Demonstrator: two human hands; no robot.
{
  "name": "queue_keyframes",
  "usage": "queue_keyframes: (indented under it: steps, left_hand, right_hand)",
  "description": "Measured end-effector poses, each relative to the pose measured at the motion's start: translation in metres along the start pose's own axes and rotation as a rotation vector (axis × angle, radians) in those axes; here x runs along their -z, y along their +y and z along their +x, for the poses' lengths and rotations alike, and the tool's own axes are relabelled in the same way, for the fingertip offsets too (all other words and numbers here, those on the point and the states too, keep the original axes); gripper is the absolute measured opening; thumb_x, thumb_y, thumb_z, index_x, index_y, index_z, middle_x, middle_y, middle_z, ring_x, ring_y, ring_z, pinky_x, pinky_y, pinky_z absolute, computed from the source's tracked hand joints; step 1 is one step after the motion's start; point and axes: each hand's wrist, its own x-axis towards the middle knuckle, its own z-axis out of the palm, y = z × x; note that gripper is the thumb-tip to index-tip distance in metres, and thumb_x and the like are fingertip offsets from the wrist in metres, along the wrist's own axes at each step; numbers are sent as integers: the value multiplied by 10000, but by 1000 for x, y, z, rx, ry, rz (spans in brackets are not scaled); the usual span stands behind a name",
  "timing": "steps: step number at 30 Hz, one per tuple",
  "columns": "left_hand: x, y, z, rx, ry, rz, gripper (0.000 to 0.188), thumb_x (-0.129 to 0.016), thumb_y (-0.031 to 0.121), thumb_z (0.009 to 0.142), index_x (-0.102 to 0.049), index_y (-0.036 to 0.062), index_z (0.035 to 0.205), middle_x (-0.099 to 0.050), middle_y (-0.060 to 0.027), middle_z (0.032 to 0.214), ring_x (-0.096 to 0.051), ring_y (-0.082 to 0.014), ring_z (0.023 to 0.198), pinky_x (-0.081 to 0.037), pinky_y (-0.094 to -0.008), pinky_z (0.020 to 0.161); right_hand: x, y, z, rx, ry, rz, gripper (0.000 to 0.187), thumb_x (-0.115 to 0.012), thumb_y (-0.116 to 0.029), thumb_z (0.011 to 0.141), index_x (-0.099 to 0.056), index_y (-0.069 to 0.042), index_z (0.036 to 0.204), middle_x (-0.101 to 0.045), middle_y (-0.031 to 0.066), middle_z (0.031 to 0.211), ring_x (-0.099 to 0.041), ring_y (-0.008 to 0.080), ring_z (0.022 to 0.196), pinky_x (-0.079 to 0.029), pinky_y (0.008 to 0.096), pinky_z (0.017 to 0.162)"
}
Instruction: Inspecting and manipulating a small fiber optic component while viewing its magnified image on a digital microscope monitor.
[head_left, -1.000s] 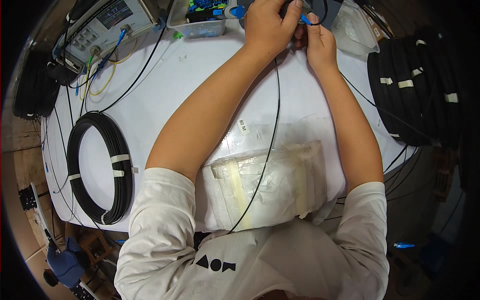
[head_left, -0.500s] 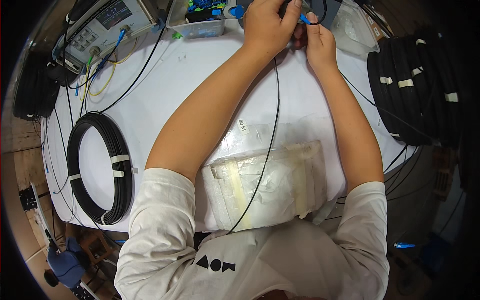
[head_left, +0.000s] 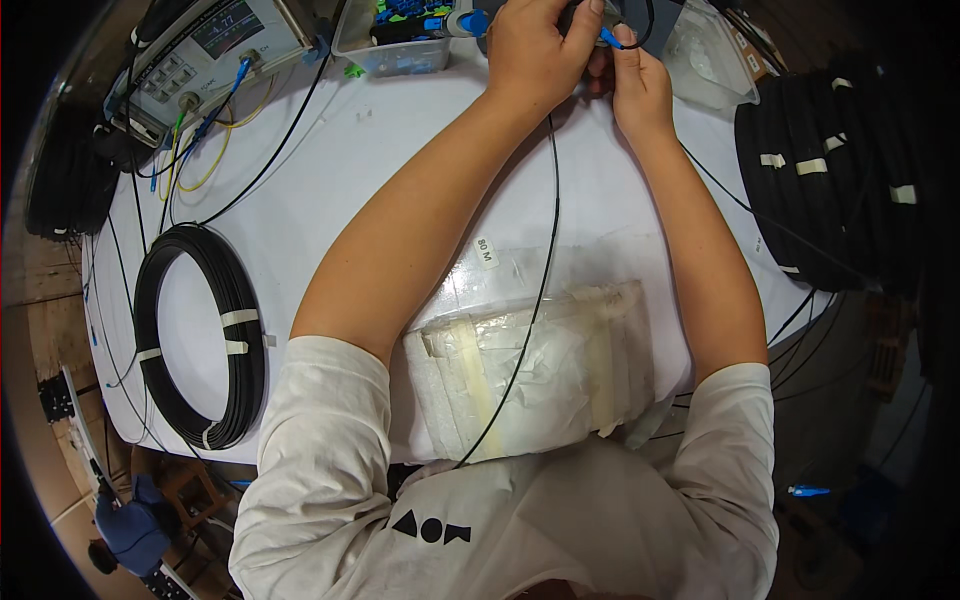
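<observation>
I had both hands at the tabletop's (head_left: 330,190) far edge: left hand (head_left: 535,55) closed around the black cable (head_left: 545,250), right hand (head_left: 638,85) pinching its blue connector (head_left: 608,37), steadying it for fine work.

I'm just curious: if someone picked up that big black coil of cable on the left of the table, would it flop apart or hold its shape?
The black coil would probably keep its ring shape, since pale tape bands bind it at several spots. It would likely sag somewhat, being thin cable. Lying flat on the white table, it seems unlikely to roll.
</observation>
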Motion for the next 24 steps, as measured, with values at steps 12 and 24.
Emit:
queue_keyframes:
  steps: [12, 24]
  left_hand:
    - [1, -3, 0, -29, 16, 15, 199, -632, 144, 996, -694, 13, 1132, -667, -158, 1032, -684, -302, 885, -534, -359, 783]
    - [-2, -9, -1, -54, 29, -21, 200, -632, 146, 992, -692, 16, 1132, -669, -155, 1029, -682, -294, 877, -533, -356, 776]
  right_hand:
    - [-1, 0, 1, -17, 2, -8, 639, -473, -540, 1076, -680, -5, 792, -646, 26, 692, -610, 111, 614, -484, 270, 600]
    - [0, 0, 1, -4, -8, -8, 624, -465, -525, 1084, -669, -11, 792, -645, 20, 697, -621, 109, 618, -491, 269, 597]
